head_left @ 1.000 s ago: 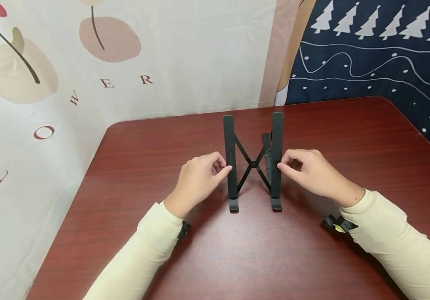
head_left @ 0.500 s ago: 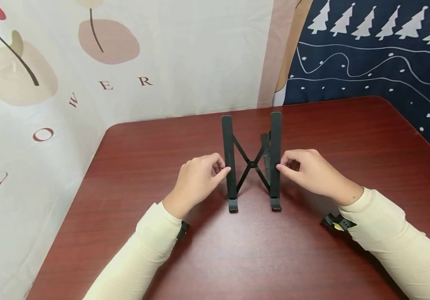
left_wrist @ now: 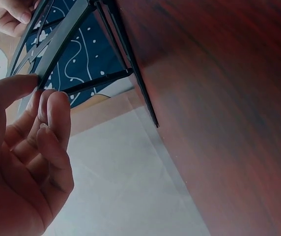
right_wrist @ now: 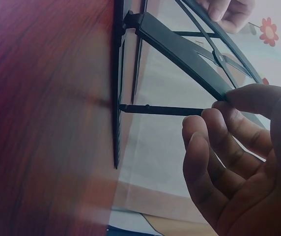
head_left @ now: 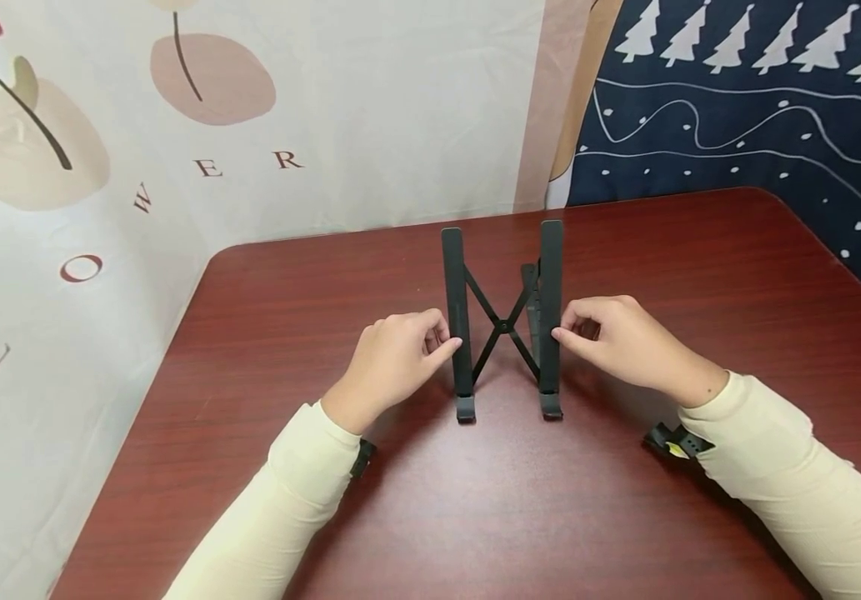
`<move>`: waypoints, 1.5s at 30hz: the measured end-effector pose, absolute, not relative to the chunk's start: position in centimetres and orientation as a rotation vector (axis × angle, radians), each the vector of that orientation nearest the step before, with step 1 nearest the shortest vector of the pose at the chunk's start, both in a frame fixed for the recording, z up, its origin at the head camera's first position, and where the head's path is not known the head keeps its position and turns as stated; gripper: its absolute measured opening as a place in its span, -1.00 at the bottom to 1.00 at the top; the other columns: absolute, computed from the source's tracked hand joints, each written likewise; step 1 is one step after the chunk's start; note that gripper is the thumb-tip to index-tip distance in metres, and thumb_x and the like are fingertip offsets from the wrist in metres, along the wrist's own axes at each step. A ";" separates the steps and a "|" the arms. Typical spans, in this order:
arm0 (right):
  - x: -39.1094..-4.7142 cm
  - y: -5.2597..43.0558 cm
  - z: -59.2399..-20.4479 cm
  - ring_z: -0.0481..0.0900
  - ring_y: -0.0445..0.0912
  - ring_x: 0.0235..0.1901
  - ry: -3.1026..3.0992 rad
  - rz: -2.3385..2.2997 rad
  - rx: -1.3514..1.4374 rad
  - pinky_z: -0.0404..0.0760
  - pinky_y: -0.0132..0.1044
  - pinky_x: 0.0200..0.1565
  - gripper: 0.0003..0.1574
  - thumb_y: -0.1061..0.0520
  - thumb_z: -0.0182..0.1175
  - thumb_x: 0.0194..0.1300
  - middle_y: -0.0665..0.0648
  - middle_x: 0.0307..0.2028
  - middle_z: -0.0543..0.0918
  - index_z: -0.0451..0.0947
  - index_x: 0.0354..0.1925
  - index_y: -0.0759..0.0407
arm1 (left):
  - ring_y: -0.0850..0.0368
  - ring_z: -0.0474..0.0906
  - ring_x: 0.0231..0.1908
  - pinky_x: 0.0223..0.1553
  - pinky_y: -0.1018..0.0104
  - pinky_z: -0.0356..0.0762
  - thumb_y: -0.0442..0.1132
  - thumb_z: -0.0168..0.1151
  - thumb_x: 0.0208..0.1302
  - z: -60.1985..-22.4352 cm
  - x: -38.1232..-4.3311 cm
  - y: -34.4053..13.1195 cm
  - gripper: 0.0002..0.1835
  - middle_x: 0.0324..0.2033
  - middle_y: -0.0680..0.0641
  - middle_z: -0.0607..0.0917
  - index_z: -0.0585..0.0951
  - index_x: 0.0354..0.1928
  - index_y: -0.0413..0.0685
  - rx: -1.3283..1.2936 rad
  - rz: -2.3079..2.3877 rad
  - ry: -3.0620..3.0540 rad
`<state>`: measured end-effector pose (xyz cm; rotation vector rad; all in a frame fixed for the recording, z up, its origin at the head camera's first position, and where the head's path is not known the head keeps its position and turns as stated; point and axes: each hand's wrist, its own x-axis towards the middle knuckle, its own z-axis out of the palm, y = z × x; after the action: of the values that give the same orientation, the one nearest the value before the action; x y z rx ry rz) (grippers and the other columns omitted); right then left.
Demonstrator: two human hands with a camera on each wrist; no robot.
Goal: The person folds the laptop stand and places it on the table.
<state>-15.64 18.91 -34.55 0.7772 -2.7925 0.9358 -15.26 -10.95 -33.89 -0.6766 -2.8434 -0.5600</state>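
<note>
A black folding laptop stand [head_left: 550, 300] stands unfolded on the table, its two long arms joined by an X-shaped brace [head_left: 504, 327]. My left hand [head_left: 396, 358] pinches the left arm [left_wrist: 64, 42] of the stand between thumb and fingers, a little below its middle. On the other side, my right hand [head_left: 621, 342] pinches the right arm [right_wrist: 180, 54] the same way. In the right wrist view, a thin strut [right_wrist: 165, 110] runs from the base bar [right_wrist: 117, 123] toward my fingertips. Small lips turn up at the stand's near ends.
The reddish-brown wooden table [head_left: 430, 508] has rounded far corners. Behind it hangs a pale curtain [head_left: 400, 108] with flower prints and letters, and a dark blue cloth [head_left: 730, 125] with white trees. Black straps [head_left: 678, 442] show at both wrists under the cream sleeves [head_left: 760, 442].
Both hands keep their hold on the stand, which stays in the same shape. Only a slight shift of the whole head view shows.
</note>
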 end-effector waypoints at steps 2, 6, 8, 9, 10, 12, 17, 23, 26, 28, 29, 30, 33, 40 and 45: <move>-15.7 18.9 -34.6 0.48 -0.20 -0.52 -2.791 0.935 0.780 0.49 -0.36 -0.43 -0.86 0.18 0.32 0.31 -0.11 -0.52 0.62 0.62 -0.41 0.00 | 0.35 0.45 -0.59 -0.54 0.37 0.37 0.02 0.33 0.31 -33.9 -15.3 -11.0 -0.81 -0.58 0.24 0.61 0.60 -0.39 0.16 -0.681 -0.558 -2.849; -15.7 18.9 -34.5 0.48 -0.20 -0.52 -2.787 0.930 0.780 0.49 -0.36 -0.43 -0.85 0.19 0.33 0.29 -0.11 -0.53 0.61 0.61 -0.42 -0.01 | 0.35 0.45 -0.59 -0.55 0.37 0.38 0.02 0.33 0.31 -33.8 -15.3 -11.0 -0.81 -0.58 0.24 0.61 0.60 -0.39 0.16 -0.692 -0.558 -2.858; -15.7 18.9 -34.5 0.48 -0.20 -0.51 -2.792 0.924 0.783 0.50 -0.36 -0.42 -0.84 0.19 0.34 0.28 -0.10 -0.52 0.61 0.59 -0.42 -0.01 | 0.35 0.45 -0.59 -0.54 0.37 0.38 0.02 0.32 0.31 -33.8 -15.3 -11.0 -0.81 -0.58 0.24 0.62 0.60 -0.38 0.16 -0.697 -0.559 -2.863; -15.7 18.9 -34.5 0.48 -0.20 -0.51 -2.797 0.924 0.783 0.50 -0.36 -0.42 -0.83 0.19 0.34 0.28 -0.10 -0.52 0.61 0.59 -0.43 -0.01 | 0.35 0.45 -0.59 -0.54 0.37 0.38 0.02 0.32 0.31 -33.9 -15.3 -11.0 -0.81 -0.58 0.25 0.62 0.60 -0.38 0.16 -0.698 -0.560 -2.865; -15.6 18.9 -34.5 0.48 -0.20 -0.51 -2.802 0.925 0.783 0.49 -0.36 -0.42 -0.83 0.19 0.34 0.28 -0.09 -0.52 0.61 0.58 -0.43 0.00 | 0.35 0.45 -0.59 -0.54 0.37 0.38 0.02 0.32 0.31 -33.9 -15.3 -11.0 -0.81 -0.58 0.25 0.62 0.59 -0.38 0.16 -0.699 -0.561 -2.866; -15.6 18.9 -34.5 0.47 -0.19 -0.52 -2.809 0.926 0.784 0.49 -0.36 -0.43 -0.83 0.19 0.34 0.28 -0.09 -0.53 0.60 0.59 -0.43 0.00 | 0.36 0.45 -0.59 -0.53 0.37 0.38 0.01 0.32 0.32 -33.9 -15.3 -11.0 -0.81 -0.58 0.25 0.62 0.59 -0.38 0.16 -0.703 -0.564 -2.868; -15.7 18.9 -34.6 0.45 -0.18 -0.53 -2.823 0.930 0.787 0.46 -0.35 -0.44 -0.84 0.17 0.32 0.31 -0.10 -0.53 0.61 0.60 -0.43 0.01 | 0.35 0.44 -0.60 -0.54 0.37 0.39 0.02 0.31 0.32 -33.9 -15.3 -11.0 -0.81 -0.58 0.25 0.61 0.59 -0.39 0.16 -0.702 -0.570 -2.874; -15.8 18.9 -34.7 0.42 -0.19 -0.54 -2.847 0.920 0.803 0.43 -0.36 -0.45 -0.84 0.14 0.29 0.35 -0.11 -0.51 0.62 0.62 -0.42 0.02 | 0.35 0.44 -0.61 -0.56 0.36 0.38 0.03 0.29 0.34 -34.0 -15.3 -11.0 -0.79 -0.61 0.26 0.58 0.58 -0.41 0.18 -0.702 -0.558 -2.891; -15.8 18.9 -34.7 0.43 -0.17 -0.55 -2.841 0.928 0.805 0.43 -0.36 -0.46 -0.85 0.16 0.30 0.34 -0.10 -0.52 0.62 0.62 -0.42 0.03 | 0.32 0.41 -0.63 -0.57 0.35 0.35 0.05 0.29 0.34 -34.0 -15.3 -10.9 -0.77 -0.64 0.25 0.54 0.57 -0.44 0.19 -0.704 -0.541 -2.892; -15.8 19.0 -34.8 0.43 -0.16 -0.55 -2.836 0.933 0.805 0.44 -0.36 -0.47 -0.85 0.16 0.30 0.33 -0.10 -0.52 0.62 0.62 -0.42 0.03 | 0.29 0.39 -0.65 -0.59 0.34 0.33 0.06 0.28 0.35 -34.0 -15.3 -10.9 -0.76 -0.66 0.23 0.51 0.56 -0.45 0.20 -0.708 -0.527 -2.896; -15.8 19.0 -34.8 0.42 -0.16 -0.56 -2.835 0.934 0.804 0.43 -0.36 -0.47 -0.85 0.16 0.30 0.33 -0.10 -0.52 0.62 0.62 -0.42 0.03 | 0.29 0.39 -0.65 -0.59 0.33 0.33 0.06 0.27 0.35 -34.0 -15.3 -10.9 -0.75 -0.67 0.23 0.49 0.55 -0.46 0.20 -0.710 -0.522 -2.901; -15.8 19.0 -34.8 0.42 -0.16 -0.56 -2.836 0.935 0.806 0.43 -0.36 -0.47 -0.85 0.16 0.30 0.33 -0.10 -0.52 0.62 0.62 -0.42 0.03 | 0.27 0.38 -0.66 -0.60 0.33 0.32 0.07 0.27 0.35 -34.0 -15.2 -10.9 -0.74 -0.68 0.22 0.48 0.55 -0.47 0.20 -0.712 -0.518 -2.906; -15.8 18.9 -34.9 0.42 -0.16 -0.56 -2.836 0.931 0.811 0.43 -0.36 -0.47 -0.85 0.16 0.30 0.33 -0.10 -0.52 0.62 0.62 -0.42 0.03 | 0.27 0.37 -0.66 -0.61 0.32 0.30 0.06 0.27 0.35 -34.1 -15.2 -10.9 -0.73 -0.70 0.21 0.46 0.54 -0.48 0.21 -0.711 -0.508 -2.912; -15.8 18.9 -34.9 0.38 -0.15 -0.58 -2.840 0.914 0.818 0.38 -0.36 -0.50 -0.85 0.15 0.29 0.35 -0.10 -0.54 0.58 0.63 -0.41 0.02 | 0.25 0.34 -0.68 -0.63 0.33 0.25 0.05 0.26 0.36 -34.2 -15.2 -10.9 -0.71 -0.72 0.18 0.42 0.52 -0.50 0.19 -0.720 -0.518 -2.908; -15.7 18.9 -34.8 0.31 -0.18 -0.62 -2.861 0.908 0.822 0.33 -0.37 -0.53 -0.83 0.12 0.27 0.37 -0.10 -0.59 0.50 0.64 -0.41 0.02 | 0.24 0.32 -0.68 -0.63 0.33 0.21 0.05 0.23 0.38 -34.2 -15.2 -10.9 -0.67 -0.74 0.17 0.38 0.48 -0.54 0.19 -0.727 -0.527 -2.919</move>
<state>-15.74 18.89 -34.81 0.8215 -2.8608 0.9081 -15.21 -10.94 -34.22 -0.7269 -2.9186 -0.5271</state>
